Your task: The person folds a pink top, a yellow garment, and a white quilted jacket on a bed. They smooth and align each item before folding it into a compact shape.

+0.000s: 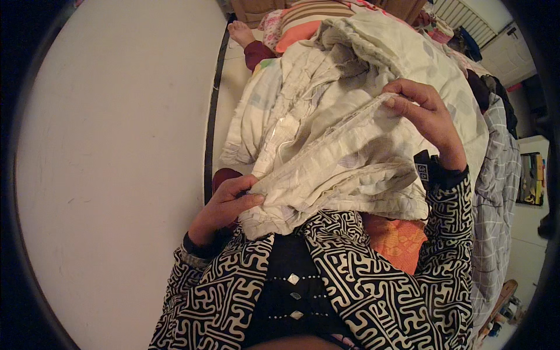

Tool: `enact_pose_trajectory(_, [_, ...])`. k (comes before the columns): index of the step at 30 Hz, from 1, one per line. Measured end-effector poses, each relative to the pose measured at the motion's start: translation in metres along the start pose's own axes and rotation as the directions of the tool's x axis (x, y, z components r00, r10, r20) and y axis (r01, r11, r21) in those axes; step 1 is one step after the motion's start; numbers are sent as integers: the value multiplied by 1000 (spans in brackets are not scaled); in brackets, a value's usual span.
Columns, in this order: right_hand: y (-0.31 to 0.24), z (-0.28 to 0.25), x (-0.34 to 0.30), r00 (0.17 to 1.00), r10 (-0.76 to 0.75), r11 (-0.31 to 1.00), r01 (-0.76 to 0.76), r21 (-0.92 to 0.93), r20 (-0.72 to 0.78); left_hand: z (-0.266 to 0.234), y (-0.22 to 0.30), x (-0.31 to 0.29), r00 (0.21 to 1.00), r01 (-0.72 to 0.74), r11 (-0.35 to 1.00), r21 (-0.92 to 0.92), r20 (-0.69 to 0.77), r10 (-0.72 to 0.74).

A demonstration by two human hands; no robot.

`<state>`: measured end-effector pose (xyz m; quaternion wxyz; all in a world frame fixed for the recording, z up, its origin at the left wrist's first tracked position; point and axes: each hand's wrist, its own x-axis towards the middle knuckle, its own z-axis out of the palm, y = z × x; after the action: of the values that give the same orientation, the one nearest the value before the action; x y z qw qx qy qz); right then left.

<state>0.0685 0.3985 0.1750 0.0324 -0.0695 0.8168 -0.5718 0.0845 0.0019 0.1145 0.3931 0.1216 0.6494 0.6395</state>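
Observation:
A large cream fabric cover (350,151), patterned with pale grey patches, lies bunched across my lap and spreads away over the bed. My left hand (226,204) pinches one end of its seamed edge near my left knee. Farther up and to the right, my right hand (421,108) grips the same edge between thumb and bent fingers. Between the two hands the edge runs in a slanting line, with loose folds hanging below it. A small white tag or strip (286,131) shows on the fabric, right of the left hand.
A pale wall (122,175) rises close on the left. My bare foot (240,34) stretches out at the far end, beside a striped pillow (315,20). Grey checked bedding (499,169) lies along the right, and orange cloth (399,242) shows by my lap.

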Motion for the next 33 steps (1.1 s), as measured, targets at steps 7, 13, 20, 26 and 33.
enact_pose_trajectory(7, [-27, 10, 9, 995, -3, 1000, 3, 1, 104, -14, 6, 15, 997, -67, 797, 600, 67, 34])
enact_pose_trajectory(13, [-30, 23, 21, 991, 1, 994, -16, 112, 131, 5, 61, 45, 907, -334, 790, 514, -52, 417])
enact_pose_trajectory(20, [-26, 27, 17, 993, 27, 986, -45, 160, 111, 56, 75, 92, 905, -410, 881, 236, -14, 425])
enact_pose_trajectory(26, [-12, 32, 16, 998, 15, 972, -30, 235, 64, 57, 70, 98, 834, -483, 853, 197, -196, 516])
enact_pose_trajectory(33, [-2, 39, 13, 998, 64, 955, -63, 288, 7, 54, 69, 106, 786, -501, 847, 178, -316, 531])
